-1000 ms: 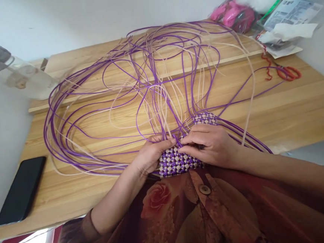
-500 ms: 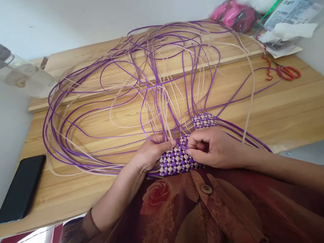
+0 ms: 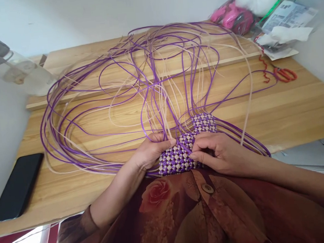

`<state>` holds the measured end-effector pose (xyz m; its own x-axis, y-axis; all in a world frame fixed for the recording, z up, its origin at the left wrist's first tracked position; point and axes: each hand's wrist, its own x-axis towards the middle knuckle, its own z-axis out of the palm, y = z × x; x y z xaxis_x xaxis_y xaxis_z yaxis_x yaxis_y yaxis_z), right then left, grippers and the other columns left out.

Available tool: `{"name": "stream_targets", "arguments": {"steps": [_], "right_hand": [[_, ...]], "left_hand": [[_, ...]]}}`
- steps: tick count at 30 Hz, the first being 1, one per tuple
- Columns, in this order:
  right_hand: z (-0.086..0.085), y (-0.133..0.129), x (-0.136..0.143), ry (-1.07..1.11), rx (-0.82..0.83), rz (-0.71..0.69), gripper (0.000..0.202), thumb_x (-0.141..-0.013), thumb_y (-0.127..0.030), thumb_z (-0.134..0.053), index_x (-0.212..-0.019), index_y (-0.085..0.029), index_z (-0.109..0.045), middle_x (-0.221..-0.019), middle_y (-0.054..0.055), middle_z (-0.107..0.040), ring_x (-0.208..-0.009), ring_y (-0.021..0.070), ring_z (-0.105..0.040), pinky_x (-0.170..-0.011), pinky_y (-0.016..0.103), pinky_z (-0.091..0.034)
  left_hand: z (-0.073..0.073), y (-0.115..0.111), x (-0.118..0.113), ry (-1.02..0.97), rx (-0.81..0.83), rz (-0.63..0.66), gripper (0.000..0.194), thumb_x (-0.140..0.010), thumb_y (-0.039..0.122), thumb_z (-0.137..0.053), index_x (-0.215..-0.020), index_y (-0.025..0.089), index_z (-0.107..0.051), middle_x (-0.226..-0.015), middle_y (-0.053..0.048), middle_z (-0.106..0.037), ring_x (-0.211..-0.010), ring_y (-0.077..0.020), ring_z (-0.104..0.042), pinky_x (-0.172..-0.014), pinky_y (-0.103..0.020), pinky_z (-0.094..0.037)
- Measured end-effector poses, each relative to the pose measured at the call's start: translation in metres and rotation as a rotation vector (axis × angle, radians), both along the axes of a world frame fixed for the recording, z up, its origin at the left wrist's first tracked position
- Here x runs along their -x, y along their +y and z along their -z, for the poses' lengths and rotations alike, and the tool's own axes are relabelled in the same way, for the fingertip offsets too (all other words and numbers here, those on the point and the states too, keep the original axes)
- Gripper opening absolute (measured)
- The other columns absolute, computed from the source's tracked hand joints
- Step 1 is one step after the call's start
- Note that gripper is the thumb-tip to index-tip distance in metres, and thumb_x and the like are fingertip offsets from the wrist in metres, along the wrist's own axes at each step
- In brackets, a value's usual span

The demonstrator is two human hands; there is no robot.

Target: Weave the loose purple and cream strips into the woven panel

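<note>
Right hand [image 3: 219, 152] retracted, left hand [image 3: 153, 150] pinching weave [image 3: 176, 159]

Soft, even brightness; white glare lower left; edges stretched, slightly blurred

Left hand [image 3: 152, 152] pinching the upper left edge of a purple-and-beige checkered weave [image 3: 176, 159]; right hand [image 3: 219, 152] at its right side, thumb and forefinger on a purple strand [image 3: 184, 148]. Loose purple and beige strands [image 3: 157, 67] loop across the wooden table [image 3: 284, 112]. Near left, black smartphone [image 3: 17, 187]; far left, clear bottle [image 3: 25, 74] with grey lid; far right, orange-handled scissors [image 3: 285, 74] beside red cord [image 3: 264, 68].
</note>
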<state>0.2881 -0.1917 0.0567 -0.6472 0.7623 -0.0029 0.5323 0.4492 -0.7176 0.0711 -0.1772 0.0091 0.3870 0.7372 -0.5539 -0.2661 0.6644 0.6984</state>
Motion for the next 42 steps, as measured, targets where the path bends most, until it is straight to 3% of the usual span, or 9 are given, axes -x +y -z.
{"name": "stream_targets", "arguments": {"steps": [5,10,15,24,29,33,35,39,42], "right_hand": [[0.001,-0.007,0.001,0.213,0.031,0.061,0.007,-0.089,-0.025,-0.059,-0.09,-0.018,-0.062,-0.097,0.006,-0.066,-0.09,0.0161,-0.059,-0.081,0.03,-0.045],[0.004,-0.01,0.005,0.236,0.15,0.141,0.015,-0.093,-0.026,-0.054,-0.083,-0.018,-0.062,-0.083,0.004,-0.065,-0.078,0.0141,-0.06,-0.074,0.027,-0.047],[0.002,-0.012,0.009,0.226,0.484,0.196,0.025,-0.093,-0.034,-0.051,-0.076,-0.016,-0.058,-0.065,0.001,-0.062,-0.059,0.0106,-0.057,-0.057,0.022,-0.045],[0.004,-0.012,0.01,0.277,0.734,0.243,0.025,-0.09,-0.04,-0.056,-0.082,-0.017,-0.057,-0.064,0.001,-0.065,-0.055,0.0113,-0.06,-0.053,0.021,-0.048],[0.002,-0.01,0.011,0.213,0.798,0.177,0.024,-0.093,-0.035,-0.05,-0.082,-0.015,-0.058,-0.056,-0.001,-0.061,-0.049,0.0087,-0.057,-0.047,0.018,-0.042],[-0.006,0.007,0.007,0.129,0.915,0.11,0.027,-0.091,-0.039,-0.052,-0.083,-0.014,-0.058,-0.064,0.001,-0.063,-0.057,0.0103,-0.063,-0.051,0.018,-0.048],[-0.01,0.024,0.007,0.054,0.888,0.123,0.029,-0.09,-0.042,-0.053,-0.084,-0.014,-0.058,-0.069,0.002,-0.065,-0.056,0.0113,-0.065,-0.046,0.017,-0.046],[-0.013,0.057,0.014,-0.043,0.635,0.151,0.029,-0.091,-0.042,-0.05,-0.089,-0.015,-0.06,-0.066,-0.001,-0.062,-0.042,0.0074,-0.057,-0.039,0.017,-0.038],[-0.011,0.066,0.025,-0.071,0.637,0.109,0.025,-0.088,-0.039,-0.056,-0.081,-0.016,-0.06,-0.059,-0.003,-0.057,-0.036,0.0063,-0.05,-0.038,0.02,-0.034]], "left_hand": [[0.001,0.001,-0.002,0.01,-0.045,-0.005,0.023,-0.059,0.027,-0.085,-0.068,0.011,-0.072,-0.061,-0.003,-0.067,-0.053,-0.0103,-0.057,-0.057,-0.024,-0.044],[0.004,-0.001,-0.005,0.046,-0.074,-0.052,0.025,-0.059,0.03,-0.085,-0.069,0.012,-0.072,-0.058,-0.001,-0.064,-0.052,-0.0106,-0.054,-0.056,-0.025,-0.041],[0.004,-0.005,-0.005,0.074,-0.086,-0.047,0.025,-0.061,0.033,-0.084,-0.066,0.013,-0.069,-0.057,0.001,-0.063,-0.05,-0.0094,-0.05,-0.053,-0.024,-0.037],[0.0,-0.002,-0.007,0.089,-0.183,-0.007,0.024,-0.062,0.033,-0.083,-0.068,0.014,-0.071,-0.064,-0.001,-0.067,-0.056,-0.0115,-0.055,-0.058,-0.025,-0.041],[0.002,-0.003,-0.012,0.21,-0.288,-0.045,0.021,-0.061,0.03,-0.084,-0.066,0.014,-0.072,-0.063,0.0,-0.065,-0.057,-0.0111,-0.053,-0.059,-0.024,-0.041],[0.006,-0.003,-0.01,0.169,-0.296,-0.029,0.022,-0.066,0.033,-0.081,-0.07,0.014,-0.071,-0.064,0.0,-0.064,-0.058,-0.0104,-0.053,-0.06,-0.023,-0.041],[0.007,-0.003,-0.009,0.108,-0.26,-0.025,0.024,-0.07,0.036,-0.079,-0.072,0.014,-0.071,-0.066,0.0,-0.065,-0.058,-0.0103,-0.053,-0.06,-0.023,-0.041],[0.006,-0.003,-0.008,0.036,-0.241,-0.018,0.024,-0.073,0.036,-0.077,-0.08,0.014,-0.072,-0.072,-0.002,-0.068,-0.065,-0.0119,-0.058,-0.067,-0.024,-0.044],[0.004,-0.002,-0.009,0.04,-0.23,-0.019,0.024,-0.072,0.034,-0.078,-0.081,0.013,-0.072,-0.075,-0.003,-0.07,-0.068,-0.0135,-0.061,-0.069,-0.026,-0.045]]}}
